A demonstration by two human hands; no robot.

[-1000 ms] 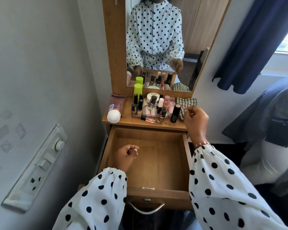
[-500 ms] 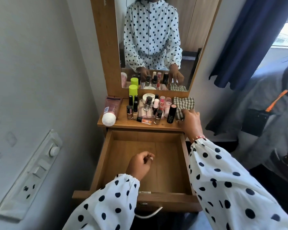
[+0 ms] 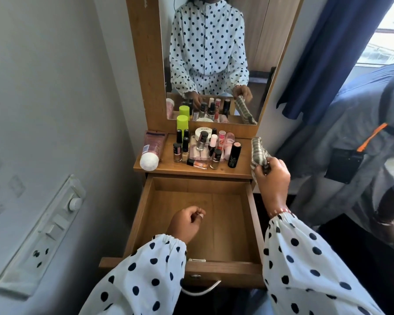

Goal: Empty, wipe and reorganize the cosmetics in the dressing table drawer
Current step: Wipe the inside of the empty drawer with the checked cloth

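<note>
Head view, the only 1. Drawer (image 3: 251,221) pulled fully out below the dressing-table top (image 3: 241,170); nothing lies on the part of its wooden floor that shows, some of it hidden under the left hand and sleeve. Cosmetics (image 3: 203,148) stand grouped on the top, behind the drawer, left of centre: small bottles, a lime-capped bottle (image 3: 182,123), a pink tube (image 3: 151,150) lying with its white cap toward the front edge, a black lipstick (image 3: 234,154) upright at the group's right.

Right hand (image 3: 272,176) is raised at the top's right front corner, fingers curled round a bunch of striped cloth (image 3: 258,153). The cloth stands up from the fist, long axis running up and away toward the mirror (image 3: 214,64); whether its tip touches the top, cannot tell.

Left hand (image 3: 187,223) is over the drawer's middle, fingers loosely curled, holding nothing that shows; whether it touches the floor, cannot tell.

Key relation: drawer floor lies below and to the left of the cloth hand, just across the drawer's right wall. Right hand is nearer the cloth work; the left sits in the wiping path.

Judgement: emptying looks done, wiping not yet begun. Next move likely needs the cloth brought down and leftward into the drawer, the left hand clearing out or bracing the front.
</note>
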